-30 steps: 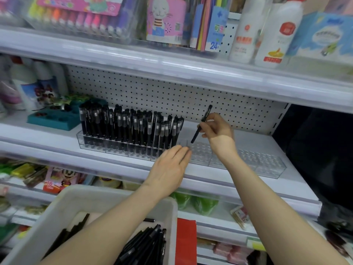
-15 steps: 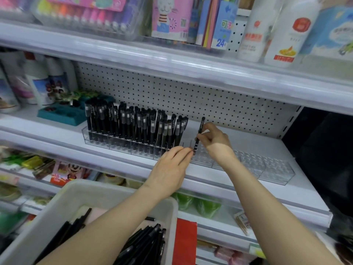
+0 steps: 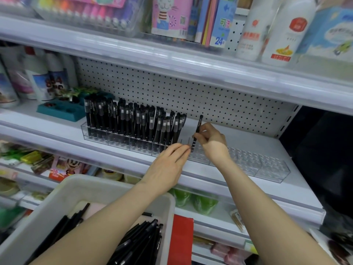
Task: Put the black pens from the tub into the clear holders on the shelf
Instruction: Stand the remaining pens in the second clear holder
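A row of clear holders (image 3: 267, 167) runs along the middle shelf. Its left part is packed with several upright black pens (image 3: 133, 123); its right part holds none. My right hand (image 3: 212, 142) pinches one black pen (image 3: 197, 131) almost upright, its tip down in a slot just right of the filled section. My left hand (image 3: 168, 165) lies flat with fingers together, its fingertips touching the holder's front wall beside that pen, holding nothing. The white tub (image 3: 76, 197) sits low at the front with several loose black pens (image 3: 141, 241) in it, partly hidden by my left forearm.
A teal tray (image 3: 63, 111) and white bottles (image 3: 44, 79) stand left of the holders. A pegboard wall (image 3: 191, 96) backs the shelf. The upper shelf (image 3: 172, 54) overhangs with marker packs and bottles. A red item (image 3: 180, 240) lies right of the tub.
My right hand has tipped the pen from slanted to nearly upright and lowered its tip into the holder. My left hand stays against the holder's front.
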`<state>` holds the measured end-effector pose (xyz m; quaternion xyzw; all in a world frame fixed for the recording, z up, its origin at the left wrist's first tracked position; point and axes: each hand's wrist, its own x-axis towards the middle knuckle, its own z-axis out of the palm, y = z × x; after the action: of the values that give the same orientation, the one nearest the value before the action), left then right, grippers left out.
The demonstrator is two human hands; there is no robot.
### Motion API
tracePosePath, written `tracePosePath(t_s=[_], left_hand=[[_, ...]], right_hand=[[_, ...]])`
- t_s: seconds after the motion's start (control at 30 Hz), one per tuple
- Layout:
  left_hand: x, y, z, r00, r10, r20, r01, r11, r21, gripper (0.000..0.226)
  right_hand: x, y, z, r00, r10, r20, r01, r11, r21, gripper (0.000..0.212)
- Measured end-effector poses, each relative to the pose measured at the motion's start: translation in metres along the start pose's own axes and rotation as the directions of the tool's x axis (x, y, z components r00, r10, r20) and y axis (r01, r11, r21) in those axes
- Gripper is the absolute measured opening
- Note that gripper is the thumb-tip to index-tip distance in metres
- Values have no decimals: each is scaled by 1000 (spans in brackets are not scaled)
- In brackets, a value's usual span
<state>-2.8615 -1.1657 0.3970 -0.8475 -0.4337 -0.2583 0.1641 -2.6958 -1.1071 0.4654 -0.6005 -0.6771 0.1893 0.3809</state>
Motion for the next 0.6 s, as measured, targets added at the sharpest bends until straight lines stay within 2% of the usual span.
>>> tracePosePath(t_s=[0.07, 0.2, 0.3, 0.37, 0.5, 0.6], left_hand=[[-4, -3, -3, 1000, 26, -16, -26, 1000, 10, 53], [-24, -11, -11, 996, 61, -68, -66, 996, -64, 52], [-44, -23, -22, 993, 67, -93, -80, 987, -142, 48], [-63, -34, -27, 993, 38, -112, -59, 981, -185, 44], [-106, -55, -31, 998, -48, -46, 33, 960, -280, 34], [-135, -70, -25, 990, -121, 77, 140, 938, -317, 23]], right_hand=[[-2, -1, 0, 1000, 3, -10, -4, 998, -67, 9], [-27, -10, -2, 989, -32, -142, 27, 999, -41, 31], [-63, -20, 5, 954, -92, -285, 83, 996, -45, 29], [-91, -27, 18, 940, -107, -325, 106, 994, -21, 25], [-141, -40, 66, 946, -75, -315, 82, 997, 9, 17], [-172, -45, 106, 979, -53, -198, 54, 999, -2, 17]])
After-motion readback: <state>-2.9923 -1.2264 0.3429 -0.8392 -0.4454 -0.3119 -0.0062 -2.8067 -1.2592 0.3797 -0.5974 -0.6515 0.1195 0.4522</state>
